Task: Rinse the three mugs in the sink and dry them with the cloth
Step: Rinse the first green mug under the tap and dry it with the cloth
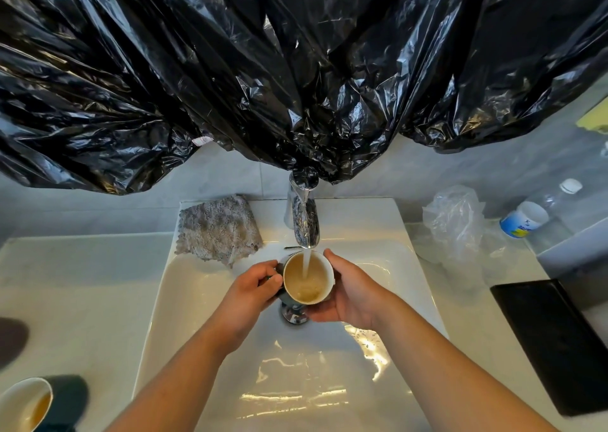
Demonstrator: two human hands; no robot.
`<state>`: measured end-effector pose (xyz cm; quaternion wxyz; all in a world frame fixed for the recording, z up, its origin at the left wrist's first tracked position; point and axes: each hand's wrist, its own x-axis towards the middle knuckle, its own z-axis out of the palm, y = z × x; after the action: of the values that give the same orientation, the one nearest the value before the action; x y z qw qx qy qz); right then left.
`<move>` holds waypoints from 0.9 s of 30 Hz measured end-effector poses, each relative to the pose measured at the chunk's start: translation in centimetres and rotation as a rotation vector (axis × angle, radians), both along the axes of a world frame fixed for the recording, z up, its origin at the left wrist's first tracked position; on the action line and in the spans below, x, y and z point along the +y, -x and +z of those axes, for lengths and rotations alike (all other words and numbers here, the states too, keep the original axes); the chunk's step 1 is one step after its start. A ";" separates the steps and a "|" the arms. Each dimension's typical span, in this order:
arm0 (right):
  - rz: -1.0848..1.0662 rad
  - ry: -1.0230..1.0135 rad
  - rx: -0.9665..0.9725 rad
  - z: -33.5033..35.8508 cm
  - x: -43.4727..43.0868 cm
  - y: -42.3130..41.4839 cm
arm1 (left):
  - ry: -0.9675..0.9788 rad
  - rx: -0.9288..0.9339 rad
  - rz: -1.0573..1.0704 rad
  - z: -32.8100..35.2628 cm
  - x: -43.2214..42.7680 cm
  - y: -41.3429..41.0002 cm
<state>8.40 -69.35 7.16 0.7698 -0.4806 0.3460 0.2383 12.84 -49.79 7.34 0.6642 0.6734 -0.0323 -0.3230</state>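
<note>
In the head view, we hold 1 mug between both hands, straight below the tap and just above the drain, in the far middle of the sink. Our left hand curls round the handle side on the left. Our right hand cups the wall on the right, with its fingers wrapped underneath. Both hands touch the mug and are equally near it.

The mug's long axis stands roughly upright, mouth up, so the water stream drops inside onto cloudy brown liquid. We judge the next move turns on that axis: tipping it over the basin to empty it. The cloth lies far left on the sink rim, nearer our left hand and apart from the mug.

Our left fingers hide the handle itself, and the right hand hides the base. The tap's top disappears beneath black plastic sheeting. A 2nd mug at the near left corner is cut off by the frame edge. A dark shape farther along that edge may be the 3rd, but we cannot tell.
</note>
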 end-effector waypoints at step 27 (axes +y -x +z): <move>0.023 0.142 -0.311 -2.2 -0.2 0.7 | -0.016 0.085 0.119 -2.9 -1.1 -1.6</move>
<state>7.71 -69.57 4.98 0.7755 -0.5687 0.2332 0.1445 14.41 -50.93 4.46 0.6778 0.6650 0.0386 -0.3114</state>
